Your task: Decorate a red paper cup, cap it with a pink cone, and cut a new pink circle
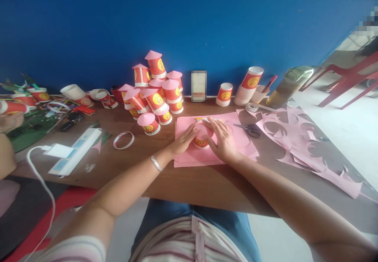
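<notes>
Cup (201,143): right at the centre of the frame, upright, red with a yellow emblem, and a pink cone (202,130) sits on top of it.
Left grip (183,140): narrow, holding the cup from its left side, fingers up against the cone; a bracelet (156,163) circles the wrist.
Right grip (223,140): holding the same cup from the other side, thumb in front, fingers stretched along the far side.
Sheets (189,158): pink, stacked on the tabletop (174,183) under both hands and the cup.
Scissors (253,132): right of centre, just beside the right grip, blades over the sheets.
Scraps (298,145): pink offcuts with round holes, spread across the right of the frame.
Cone-topped cups (155,96): what a pile, left of centre against the blue wall (189,25)!
Bare cup (225,95): upright near the wall, right of centre, with tape (252,107) and a bottle (291,86) farther right.
Ring (123,140): lying flat left of the sheets, near the power strip (77,149).
Far left: another person's hand (12,122), partly out of frame, by a red cup (13,107).
</notes>
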Demonstrator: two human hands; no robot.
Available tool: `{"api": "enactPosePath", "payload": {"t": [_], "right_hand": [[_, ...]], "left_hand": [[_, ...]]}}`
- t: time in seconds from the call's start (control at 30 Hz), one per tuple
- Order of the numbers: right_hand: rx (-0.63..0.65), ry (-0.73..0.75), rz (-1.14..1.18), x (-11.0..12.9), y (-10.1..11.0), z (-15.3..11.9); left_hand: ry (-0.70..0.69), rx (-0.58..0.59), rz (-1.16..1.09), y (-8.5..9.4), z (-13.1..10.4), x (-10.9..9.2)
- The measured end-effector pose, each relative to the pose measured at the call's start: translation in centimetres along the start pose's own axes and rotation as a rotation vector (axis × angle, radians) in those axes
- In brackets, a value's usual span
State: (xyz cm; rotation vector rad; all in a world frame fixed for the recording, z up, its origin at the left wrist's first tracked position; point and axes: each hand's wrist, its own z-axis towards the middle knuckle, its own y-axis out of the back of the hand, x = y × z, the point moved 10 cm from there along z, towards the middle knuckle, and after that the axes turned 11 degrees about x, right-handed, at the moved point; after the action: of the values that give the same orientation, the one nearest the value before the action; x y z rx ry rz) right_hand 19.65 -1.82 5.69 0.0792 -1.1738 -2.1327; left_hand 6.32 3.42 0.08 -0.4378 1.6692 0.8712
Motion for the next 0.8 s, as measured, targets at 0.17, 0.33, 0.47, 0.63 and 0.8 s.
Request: {"api": "enactPosePath", "payload": {"t": [0.17,0.33,0.47,0.63,0.8], "right_hand": [[0.012,-0.005,0.022,-0.02,0.06,0.09],[0.013,-0.001,0.044,0.04,0.15,0.14],[0.023,-0.015,0.053,-0.07,0.09,0.19],[0.025,-0.017,0.039,-0.07,-0.01,0.17],[0.009,-0.002,0.036,0.02,0.03,0.16]], "left_hand": [[-0.021,0.009,-0.027,0.13,0.0,0.35],[-0.102,0.042,-0.121,-0.08,0.08,-0.24],[-0.044,0.037,-0.097,-0.02,-0.03,-0.05],[-0.038,0.047,-0.133,-0.04,-0.12,0.1],[-0.043,0.052,-0.132,-0.18,-0.22,-0.23]]}}
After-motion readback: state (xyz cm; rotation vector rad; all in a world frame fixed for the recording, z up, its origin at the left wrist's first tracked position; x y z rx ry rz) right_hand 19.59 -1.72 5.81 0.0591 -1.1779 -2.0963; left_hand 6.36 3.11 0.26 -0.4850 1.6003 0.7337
